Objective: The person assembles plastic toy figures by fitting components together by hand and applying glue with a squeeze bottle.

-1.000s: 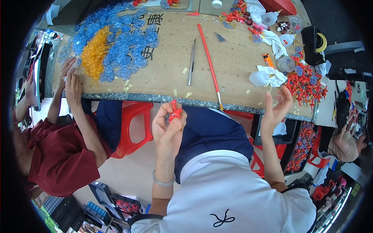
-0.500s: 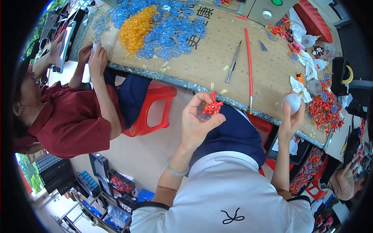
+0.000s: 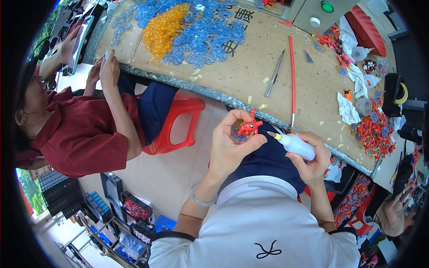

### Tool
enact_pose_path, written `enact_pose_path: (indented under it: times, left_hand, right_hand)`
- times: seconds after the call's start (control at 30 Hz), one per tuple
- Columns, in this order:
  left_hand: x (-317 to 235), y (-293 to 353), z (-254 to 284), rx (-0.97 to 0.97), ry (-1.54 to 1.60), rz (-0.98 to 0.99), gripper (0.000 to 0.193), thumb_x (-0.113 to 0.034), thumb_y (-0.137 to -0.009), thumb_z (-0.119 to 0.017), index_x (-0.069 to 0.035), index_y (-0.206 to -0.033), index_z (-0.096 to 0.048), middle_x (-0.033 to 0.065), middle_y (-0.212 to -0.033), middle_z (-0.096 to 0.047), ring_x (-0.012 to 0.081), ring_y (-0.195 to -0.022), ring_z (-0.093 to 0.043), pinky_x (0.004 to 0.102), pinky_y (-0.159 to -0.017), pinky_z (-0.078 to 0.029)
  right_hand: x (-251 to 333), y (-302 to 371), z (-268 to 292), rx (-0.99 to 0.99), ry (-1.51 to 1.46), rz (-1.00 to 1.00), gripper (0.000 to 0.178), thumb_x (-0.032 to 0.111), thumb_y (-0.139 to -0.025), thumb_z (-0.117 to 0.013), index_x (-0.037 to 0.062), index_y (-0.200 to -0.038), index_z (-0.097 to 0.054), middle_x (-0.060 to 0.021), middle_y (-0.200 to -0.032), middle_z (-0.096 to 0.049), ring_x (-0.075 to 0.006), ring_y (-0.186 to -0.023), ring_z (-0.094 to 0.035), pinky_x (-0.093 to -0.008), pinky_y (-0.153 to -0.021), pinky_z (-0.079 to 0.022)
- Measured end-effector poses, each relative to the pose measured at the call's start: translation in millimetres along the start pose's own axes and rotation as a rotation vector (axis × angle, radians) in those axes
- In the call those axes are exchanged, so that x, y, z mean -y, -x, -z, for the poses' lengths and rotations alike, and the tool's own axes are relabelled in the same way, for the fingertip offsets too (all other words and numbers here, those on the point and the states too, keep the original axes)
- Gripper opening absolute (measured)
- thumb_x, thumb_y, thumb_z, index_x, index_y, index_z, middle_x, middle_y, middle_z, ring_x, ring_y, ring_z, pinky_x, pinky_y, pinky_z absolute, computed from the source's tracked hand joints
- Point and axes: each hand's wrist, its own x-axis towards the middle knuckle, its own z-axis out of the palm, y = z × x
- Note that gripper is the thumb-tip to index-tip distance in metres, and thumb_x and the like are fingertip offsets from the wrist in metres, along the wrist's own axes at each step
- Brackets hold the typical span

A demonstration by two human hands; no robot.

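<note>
My left hand point(image 3: 229, 145) pinches a small red plastic figure point(image 3: 249, 127) between thumb and fingers. A translucent bluish-purple disc point(image 3: 238, 134) sits against the figure, partly behind my fingers. In my right hand point(image 3: 315, 161) is a white squeeze bottle point(image 3: 298, 146), tilted with its yellowish nozzle and thin dark tip toward the figure. The tip is close to the figure, with a small gap between them. Both hands are over my lap, just in front of the table edge.
Blue translucent discs point(image 3: 196, 49) and amber pieces point(image 3: 163, 31) are heaped on the cardboard-covered table point(image 3: 254, 67). A knife-like tool point(image 3: 275, 73) and red brush point(image 3: 292, 76) lie nearer. Red figures point(image 3: 375, 136) pile up at right. At left, a person in maroon point(image 3: 85, 129) works.
My right hand has come left from the table's right side with the squeeze bottle, turning its nozzle toward the red figure. My left hand has shifted only slightly.
</note>
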Motion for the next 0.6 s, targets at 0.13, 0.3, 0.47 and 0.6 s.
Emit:
enact_pose_path:
  times: [0.13,0.3,0.47,0.6]
  left_hand:
    - [-3.7,1.4,-0.7,0.015,-0.043,-0.003,0.038,0.003,-0.073,-0.077,-0.004,-0.100,-0.051,-0.0010,-0.087,-0.055,0.0021,-0.075,-0.051,0.0168,-0.068,-0.044]
    - [-4.3,1.1,0.5,0.021,-0.037,-0.006,0.039,0.003,-0.073,-0.078,-0.004,-0.100,-0.051,-0.0015,-0.086,-0.056,0.0022,-0.076,-0.052,0.0170,-0.068,-0.044]
    - [-5.1,0.4,2.0,0.038,-0.023,0.014,0.039,0.003,-0.072,-0.078,-0.004,-0.100,-0.051,-0.0015,-0.086,-0.056,0.0024,-0.078,-0.052,0.0173,-0.069,-0.045]
    - [-3.6,-0.6,3.1,0.039,-0.065,0.016,0.039,0.002,-0.072,-0.078,-0.003,-0.099,-0.051,-0.0018,-0.086,-0.056,0.0026,-0.078,-0.053,0.0178,-0.070,-0.045]
  right_hand:
    - [1.3,-1.6,-1.6,-0.018,-0.009,-0.034,0.039,0.006,-0.070,-0.081,-0.0054,-0.103,-0.062,-0.0180,-0.094,-0.067,-0.0249,-0.082,-0.067,-0.0317,-0.074,-0.052]
    - [-0.2,-2.7,-1.9,-0.012,-0.028,-0.033,0.039,0.006,-0.069,-0.081,-0.0058,-0.102,-0.064,-0.0182,-0.092,-0.067,-0.0259,-0.082,-0.067,-0.0321,-0.075,-0.052]
    - [-3.8,-1.5,-2.9,0.015,-0.020,-0.047,0.040,0.007,-0.069,-0.081,-0.0052,-0.103,-0.065,-0.0180,-0.093,-0.068,-0.0267,-0.083,-0.067,-0.0329,-0.075,-0.052]
    - [-4.8,-2.6,-3.4,0.016,-0.026,-0.069,0.041,0.007,-0.068,-0.081,-0.0042,-0.103,-0.065,-0.0183,-0.094,-0.068,-0.0274,-0.084,-0.067,-0.0330,-0.076,-0.052]
